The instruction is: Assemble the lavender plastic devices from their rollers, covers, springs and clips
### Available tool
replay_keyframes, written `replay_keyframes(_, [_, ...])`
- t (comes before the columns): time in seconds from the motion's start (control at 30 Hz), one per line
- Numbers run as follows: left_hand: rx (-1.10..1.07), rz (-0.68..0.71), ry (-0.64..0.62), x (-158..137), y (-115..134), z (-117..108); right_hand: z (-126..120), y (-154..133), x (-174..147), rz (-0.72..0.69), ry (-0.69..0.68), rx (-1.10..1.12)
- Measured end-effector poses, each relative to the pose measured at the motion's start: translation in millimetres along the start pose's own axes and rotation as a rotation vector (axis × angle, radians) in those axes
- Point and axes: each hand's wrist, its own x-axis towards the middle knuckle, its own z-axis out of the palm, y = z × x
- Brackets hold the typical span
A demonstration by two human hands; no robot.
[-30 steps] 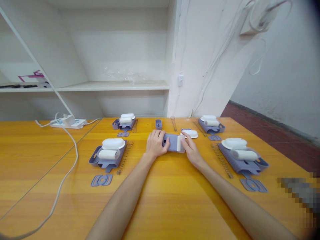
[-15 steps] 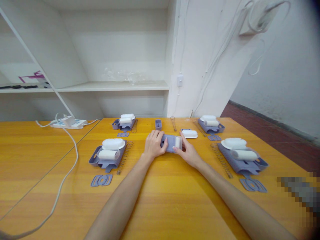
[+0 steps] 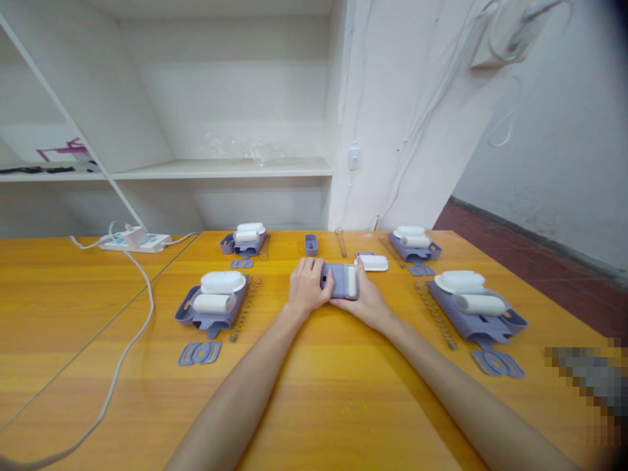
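Between my two hands is a grey-purple plastic housing (image 3: 336,280) with a white roller (image 3: 352,281) lying across its right end. My left hand (image 3: 307,285) is closed on the housing's left end, thumb along its top. At the right end my right hand (image 3: 367,297) grips the side, with fingers partly hidden behind it. Just beyond my right fingers lies a white oval lid-like piece (image 3: 373,263). Farther back stand a small grey-purple cup (image 3: 311,244) and a thin metal spring (image 3: 340,242).
Similar sets of grey-purple housings with white parts lie at left (image 3: 220,301), right (image 3: 471,304) and both back corners. Springs (image 3: 436,315) and flat grey frames (image 3: 199,354) lie beside them. A power strip (image 3: 135,242) and its white cable (image 3: 128,353) occupy the left side.
The housing has shifted slightly right with my left hand. My right thumb has left its top face, and my right hand now holds it by the end and underside.
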Motion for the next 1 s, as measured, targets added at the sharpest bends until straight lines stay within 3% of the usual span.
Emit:
replay_keyframes(0.27, [0.030,-0.006,-0.003,-1.8,0.9,-1.0,2.0,7.7,1.5,-0.037,-0.031,-0.210])
replay_keyframes(1.0, [0.035,0.005,0.021,1.9,-1.1,5.7,-0.7,0.6,-0.2,-0.020,0.014,-0.195])
